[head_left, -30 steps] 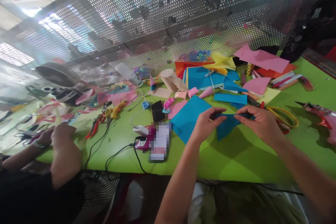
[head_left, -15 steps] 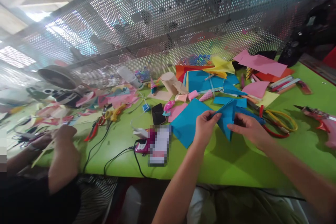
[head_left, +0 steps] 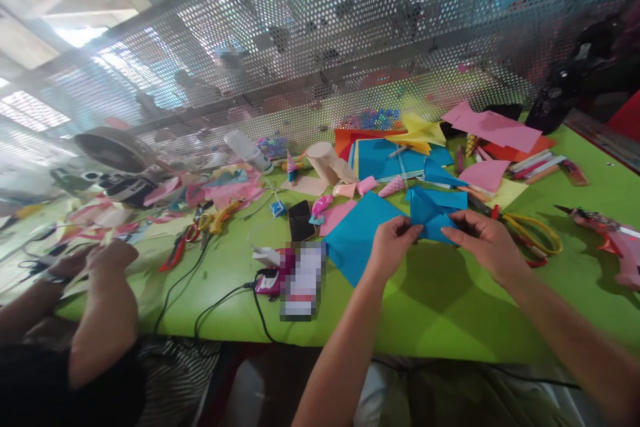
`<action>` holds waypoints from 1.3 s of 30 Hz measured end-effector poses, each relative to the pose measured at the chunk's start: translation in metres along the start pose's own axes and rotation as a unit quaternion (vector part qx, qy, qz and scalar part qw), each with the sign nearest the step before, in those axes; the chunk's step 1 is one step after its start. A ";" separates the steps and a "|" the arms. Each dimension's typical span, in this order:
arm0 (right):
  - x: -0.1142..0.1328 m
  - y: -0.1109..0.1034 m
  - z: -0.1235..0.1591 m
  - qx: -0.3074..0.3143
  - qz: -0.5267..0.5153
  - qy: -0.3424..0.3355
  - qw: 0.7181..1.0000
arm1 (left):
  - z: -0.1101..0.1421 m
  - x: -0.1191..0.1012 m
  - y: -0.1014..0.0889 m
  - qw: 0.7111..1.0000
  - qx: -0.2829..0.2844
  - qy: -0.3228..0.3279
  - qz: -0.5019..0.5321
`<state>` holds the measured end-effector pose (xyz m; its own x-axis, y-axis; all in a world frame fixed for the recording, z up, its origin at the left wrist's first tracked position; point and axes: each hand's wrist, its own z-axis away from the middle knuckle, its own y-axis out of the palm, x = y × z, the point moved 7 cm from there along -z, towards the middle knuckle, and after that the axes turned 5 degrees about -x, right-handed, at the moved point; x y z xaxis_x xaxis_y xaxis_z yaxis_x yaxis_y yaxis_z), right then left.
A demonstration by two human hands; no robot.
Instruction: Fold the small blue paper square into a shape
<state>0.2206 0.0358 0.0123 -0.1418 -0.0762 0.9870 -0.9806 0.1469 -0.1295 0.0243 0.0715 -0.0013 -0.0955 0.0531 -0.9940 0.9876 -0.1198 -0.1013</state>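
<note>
A folded piece of blue paper (head_left: pixel 432 215) is held just above the green table, stretched between my two hands. My left hand (head_left: pixel 394 245) pinches its left edge between thumb and fingers. At the right edge, my right hand (head_left: pixel 481 237) grips it the same way, thumb toward me. Under and beside my left hand lies a flat blue sheet (head_left: pixel 353 233), set at an angle. Behind the folded piece is another blue paper strip (head_left: pixel 456 198). Scissors with yellow and red handles (head_left: pixel 537 232) lie just right of my right hand, partly hidden by it.
On the green table (head_left: pixel 225 307) are a black phone (head_left: pixel 301 221), a purple power adapter (head_left: pixel 270 280) with cables, and stacked coloured paper (head_left: pixel 380 159). A pink glue gun (head_left: pixel 620 250) lies at right. A co-worker's hands (head_left: pixel 107 257) work at left. A perforated metal screen (head_left: pixel 300 67) stands behind.
The blue paper has turned from an upright, pointed shape to a flatter, wider one between my hands. The co-worker's hands have shifted slightly left.
</note>
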 end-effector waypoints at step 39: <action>-0.017 0.001 -0.004 0.037 -0.054 0.042 0.997 | 0.011 -0.010 0.016 0.986 0.110 0.030 -0.118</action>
<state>0.2225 0.0414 -0.0039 -0.0256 -0.0035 0.9997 -0.9973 0.0693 -0.0253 0.0394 0.0586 0.0062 -0.3063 0.1627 -0.9379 0.8872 -0.3084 -0.3432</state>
